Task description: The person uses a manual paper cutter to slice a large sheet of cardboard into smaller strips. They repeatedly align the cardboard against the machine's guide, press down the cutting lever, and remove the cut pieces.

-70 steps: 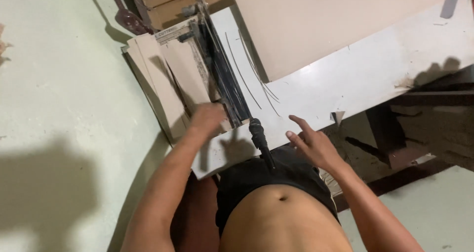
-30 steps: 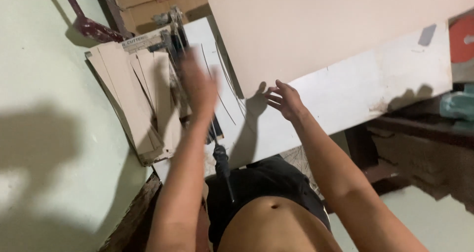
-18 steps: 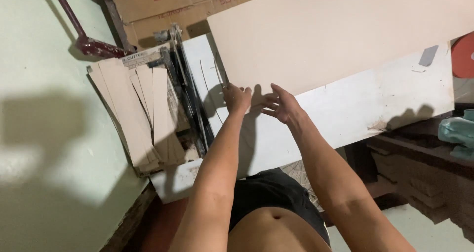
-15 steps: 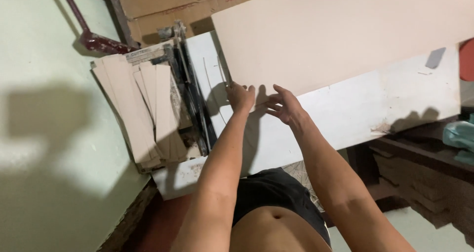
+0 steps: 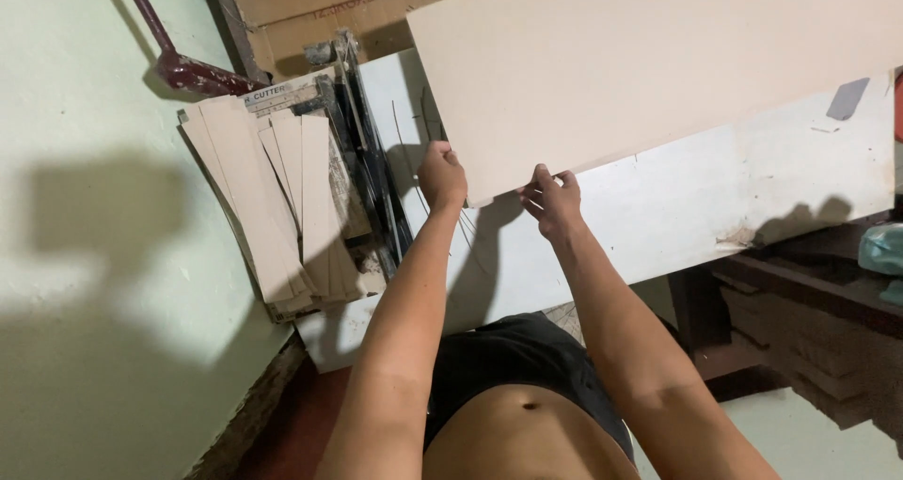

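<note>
A large beige board [image 5: 649, 62] lies across the white table [image 5: 715, 198], its near-left corner slightly raised. My left hand [image 5: 442, 174] grips that corner's left edge. My right hand [image 5: 553, 201] holds the board's near edge just to the right, fingers curled under it. Left of my hands stands a black lever cutter [image 5: 362, 151] with a stack of cut beige strips [image 5: 273, 198] on its left side.
Brown cardboard boxes [image 5: 320, 0] sit behind the cutter. A dark red metal bar [image 5: 174, 62] runs along the pale green wall [image 5: 85, 207]. Thin trimmed slivers [image 5: 414, 127] lie on the table. Dark shelving [image 5: 809, 301] is under the table at right.
My left hand left the cutter's strips and moved right to the board's corner. My right hand moved up to the board's near edge. Both hands closed on the board, lifting its corner slightly.
</note>
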